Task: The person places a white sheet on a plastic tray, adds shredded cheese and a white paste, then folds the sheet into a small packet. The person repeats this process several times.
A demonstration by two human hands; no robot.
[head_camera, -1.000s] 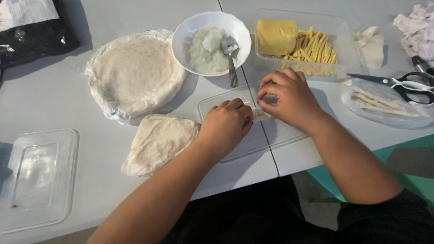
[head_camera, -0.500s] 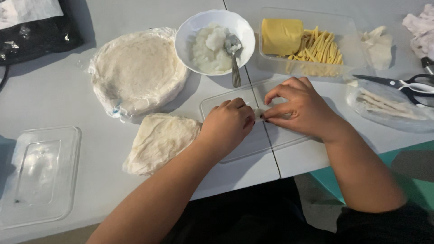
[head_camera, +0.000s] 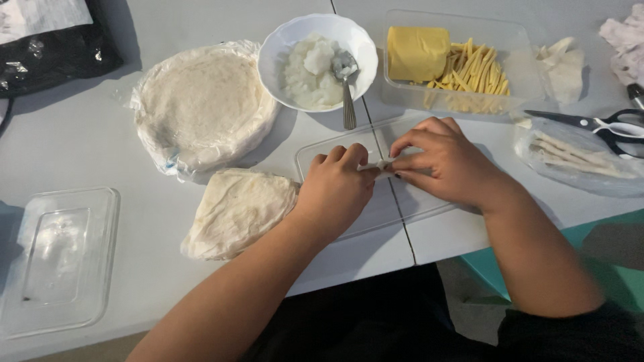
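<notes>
Near the tabletop's front edge, on a clear plastic lid point(head_camera: 349, 221), small pale wrapper roll point(head_camera: 380, 165) lay slim, pinched endwise between left hand point(head_camera: 337, 191) and right hand point(head_camera: 443, 161) fingertips.

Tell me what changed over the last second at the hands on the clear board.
The right hand drew in from the board's far right edge until its fingertips met the left hand; both now pinch a small pale roll between them. The clear board, bowl, wrapper stack and cheese tray kept their places.
</notes>
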